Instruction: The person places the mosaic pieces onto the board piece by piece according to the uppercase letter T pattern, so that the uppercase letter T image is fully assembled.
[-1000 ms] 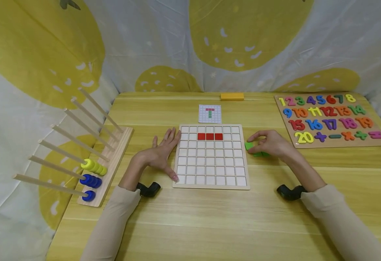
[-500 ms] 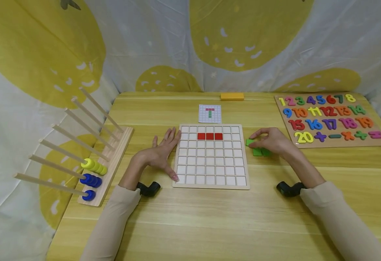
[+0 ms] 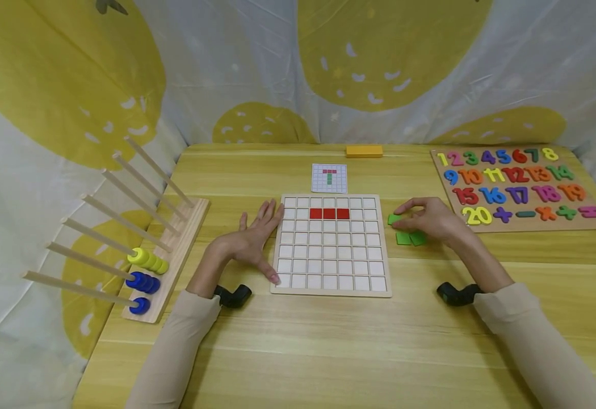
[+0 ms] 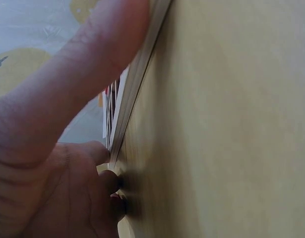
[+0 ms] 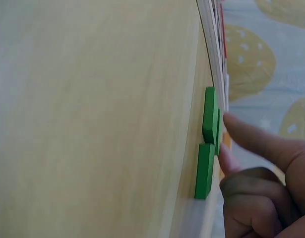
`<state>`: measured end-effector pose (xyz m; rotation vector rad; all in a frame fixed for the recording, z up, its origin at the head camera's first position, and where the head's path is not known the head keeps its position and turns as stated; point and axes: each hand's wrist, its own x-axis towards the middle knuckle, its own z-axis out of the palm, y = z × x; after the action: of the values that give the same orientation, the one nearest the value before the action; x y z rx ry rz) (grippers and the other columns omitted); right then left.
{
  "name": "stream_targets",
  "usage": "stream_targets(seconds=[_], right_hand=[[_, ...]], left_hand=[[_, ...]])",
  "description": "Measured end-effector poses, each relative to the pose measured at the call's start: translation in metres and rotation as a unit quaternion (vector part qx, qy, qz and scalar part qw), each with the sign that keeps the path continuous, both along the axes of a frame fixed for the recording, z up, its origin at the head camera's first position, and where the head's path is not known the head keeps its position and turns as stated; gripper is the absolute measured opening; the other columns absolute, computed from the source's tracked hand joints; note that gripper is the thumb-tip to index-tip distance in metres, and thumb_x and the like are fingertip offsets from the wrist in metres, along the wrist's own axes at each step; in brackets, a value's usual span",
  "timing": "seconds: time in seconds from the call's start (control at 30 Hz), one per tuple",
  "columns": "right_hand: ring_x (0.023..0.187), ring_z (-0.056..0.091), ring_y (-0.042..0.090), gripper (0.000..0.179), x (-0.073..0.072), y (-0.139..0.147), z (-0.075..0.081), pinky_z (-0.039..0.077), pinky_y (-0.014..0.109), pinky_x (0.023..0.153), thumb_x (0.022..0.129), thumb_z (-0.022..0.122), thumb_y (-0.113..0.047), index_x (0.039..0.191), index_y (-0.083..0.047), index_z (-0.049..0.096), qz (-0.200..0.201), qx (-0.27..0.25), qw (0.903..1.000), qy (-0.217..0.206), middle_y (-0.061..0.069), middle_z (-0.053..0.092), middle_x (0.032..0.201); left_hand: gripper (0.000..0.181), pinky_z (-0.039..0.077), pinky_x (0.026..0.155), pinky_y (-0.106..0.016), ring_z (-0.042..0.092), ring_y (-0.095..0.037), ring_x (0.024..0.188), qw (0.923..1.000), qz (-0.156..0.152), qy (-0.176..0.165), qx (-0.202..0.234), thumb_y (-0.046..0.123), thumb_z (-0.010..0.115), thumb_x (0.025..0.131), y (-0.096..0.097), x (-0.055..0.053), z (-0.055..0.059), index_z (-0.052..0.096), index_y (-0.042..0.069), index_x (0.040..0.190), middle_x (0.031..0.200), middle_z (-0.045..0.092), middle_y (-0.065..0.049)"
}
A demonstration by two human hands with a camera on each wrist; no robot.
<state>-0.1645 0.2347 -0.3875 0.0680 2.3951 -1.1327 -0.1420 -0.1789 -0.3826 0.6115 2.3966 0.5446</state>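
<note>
My left hand (image 3: 252, 241) rests at the left side of a white gridded wooden board (image 3: 330, 288), fingers spread, the thumb on its lower left corner. In the left wrist view the thumb (image 4: 88, 64) lies along the board's edge. Three red tiles (image 3: 329, 213) sit in a row in the board's second row. Beyond the board's right side, my right hand (image 3: 428, 220) pinches a green tile (image 3: 393, 218) between thumb and index finger, close to the table. Two more green tiles (image 3: 403, 238) lie just below the fingers; the right wrist view shows them as thick green squares (image 5: 205, 171).
Behind the board lies a pattern card (image 3: 329, 187) showing a red and green T. An orange block (image 3: 364, 151) is at the table's back edge. A number board (image 3: 525, 227) lies at right; a peg abacus (image 3: 196, 218) with yellow and blue rings stands at left.
My right hand has shifted slightly away from me, and the green tile at its fingertips has moved the same way. The other green tiles now show more. My left hand stays put.
</note>
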Motion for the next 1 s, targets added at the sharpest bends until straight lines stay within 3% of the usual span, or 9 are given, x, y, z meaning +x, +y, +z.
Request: stream_targets(seconds=[0.2,0.5,0.77,1.0], right_hand=[[0.059,0.044,0.012,0.045,-0.001,0.003,0.000,0.034,0.027,0.058,0.092,0.080,-0.025,0.130,-0.006,0.064,0.016,0.012,0.9998,0.001,-0.008,0.044,0.060],[0.063,0.045,0.014,0.044,-0.005,0.001,0.001,0.036,0.027,0.057,0.092,0.080,-0.026,0.127,-0.005,0.065,0.020,0.027,0.9994,0.003,-0.007,0.046,0.063],[0.060,0.039,0.014,0.040,-0.005,-0.005,0.008,0.034,0.027,0.055,0.093,0.078,-0.027,0.125,-0.005,0.068,0.046,0.028,0.9975,0.046,-0.005,0.037,0.064],[0.052,0.026,0.011,0.033,-0.002,-0.030,0.017,0.030,0.027,0.052,0.094,0.078,-0.023,0.121,-0.005,0.073,0.054,0.012,0.9947,0.087,-0.005,0.026,0.059]], left_hand=[[0.161,-0.024,0.120,-0.068,-0.031,-0.033,0.157,1.0000,0.004,-0.001,0.008,0.045,0.100,0.060,-0.001,0.000,0.000,-0.018,0.010,0.164,0.168,-0.034,-0.014],[0.161,-0.024,0.119,-0.069,-0.032,-0.032,0.157,1.0000,0.003,-0.001,0.007,0.045,0.100,0.060,-0.001,0.000,-0.001,-0.018,0.010,0.164,0.168,-0.034,-0.014],[0.161,-0.024,0.120,-0.068,-0.033,-0.031,0.156,1.0000,0.004,-0.002,0.001,0.046,0.100,0.060,-0.002,-0.001,-0.001,-0.019,0.011,0.164,0.168,-0.035,-0.013],[0.162,-0.023,0.119,-0.069,-0.032,-0.032,0.156,1.0000,-0.001,0.001,0.005,0.047,0.100,0.059,-0.001,-0.001,-0.002,-0.019,0.011,0.164,0.168,-0.034,-0.014]])
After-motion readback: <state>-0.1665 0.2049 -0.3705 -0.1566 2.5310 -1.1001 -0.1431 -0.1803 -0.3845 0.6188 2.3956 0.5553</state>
